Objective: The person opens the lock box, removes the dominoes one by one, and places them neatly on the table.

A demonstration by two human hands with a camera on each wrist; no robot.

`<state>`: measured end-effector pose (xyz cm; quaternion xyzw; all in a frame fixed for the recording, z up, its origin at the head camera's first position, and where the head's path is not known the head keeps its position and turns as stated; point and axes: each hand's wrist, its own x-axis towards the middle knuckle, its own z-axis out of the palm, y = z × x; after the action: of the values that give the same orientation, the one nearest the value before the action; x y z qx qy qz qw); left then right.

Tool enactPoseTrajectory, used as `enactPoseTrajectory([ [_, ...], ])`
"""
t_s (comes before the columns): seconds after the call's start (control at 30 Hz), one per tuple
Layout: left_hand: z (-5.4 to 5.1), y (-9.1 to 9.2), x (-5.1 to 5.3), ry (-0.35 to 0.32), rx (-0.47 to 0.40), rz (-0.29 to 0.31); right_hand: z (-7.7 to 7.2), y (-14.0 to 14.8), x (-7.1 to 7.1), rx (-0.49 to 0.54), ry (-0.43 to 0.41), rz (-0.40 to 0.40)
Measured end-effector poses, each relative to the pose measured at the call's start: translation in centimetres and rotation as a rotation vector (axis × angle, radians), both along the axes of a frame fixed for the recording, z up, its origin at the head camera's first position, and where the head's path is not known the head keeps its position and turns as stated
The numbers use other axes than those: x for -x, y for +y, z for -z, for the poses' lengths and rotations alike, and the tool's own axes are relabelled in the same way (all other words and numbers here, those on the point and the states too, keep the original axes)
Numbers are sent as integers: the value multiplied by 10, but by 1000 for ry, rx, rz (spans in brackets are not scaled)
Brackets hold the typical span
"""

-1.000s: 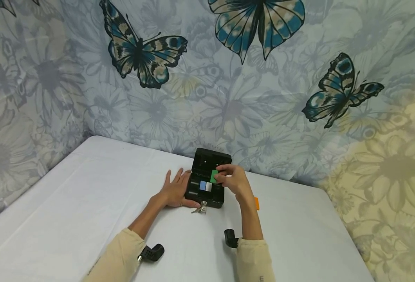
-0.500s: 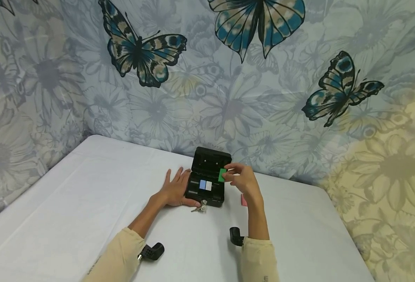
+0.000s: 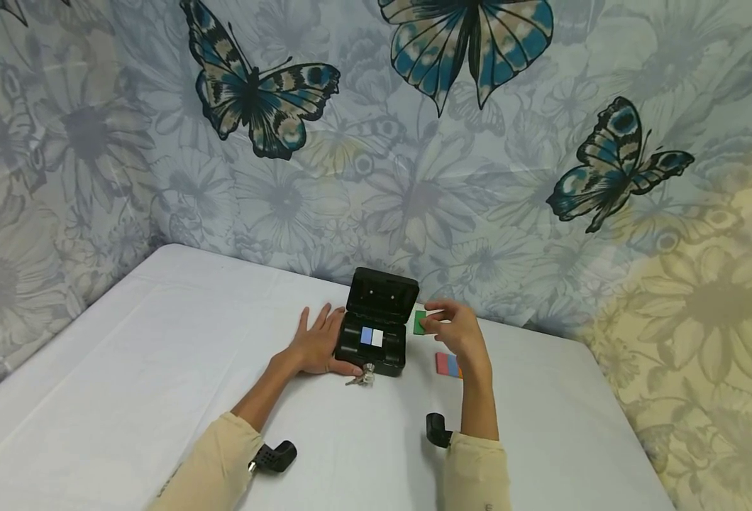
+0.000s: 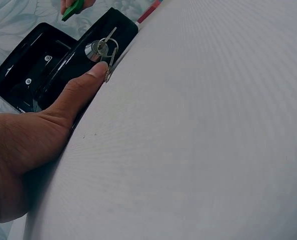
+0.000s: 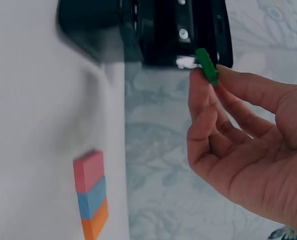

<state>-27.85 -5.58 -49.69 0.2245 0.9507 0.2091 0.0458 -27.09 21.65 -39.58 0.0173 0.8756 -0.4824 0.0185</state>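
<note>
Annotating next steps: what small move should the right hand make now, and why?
Probably lower the green block toward the row of pink, blue and orange blocks on the table: the right hand pinches it in the air, just right of the open black cash box, near that row.

White table (image 3: 159, 341), grey-blue floral backdrop (image 3: 408, 202) behind, large teal-and-beige butterflies (image 3: 252, 92) printed on it

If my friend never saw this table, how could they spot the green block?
On the white table, find the open black box. Just right of it in the head view, the right hand pinches a small green block. It's the only green one, unlike the pink block, blue block and orange block lying in a row on the table.
</note>
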Motion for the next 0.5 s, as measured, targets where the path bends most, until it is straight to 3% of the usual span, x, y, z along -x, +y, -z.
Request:
enactPoseTrajectory([
  [0.3, 0, 0, -3, 3, -5, -8, 1, 26, -4, -14, -9, 58],
  [0.5, 2, -1, -1, 6, -12, -5, 3, 37, -7, -80, -7, 103],
])
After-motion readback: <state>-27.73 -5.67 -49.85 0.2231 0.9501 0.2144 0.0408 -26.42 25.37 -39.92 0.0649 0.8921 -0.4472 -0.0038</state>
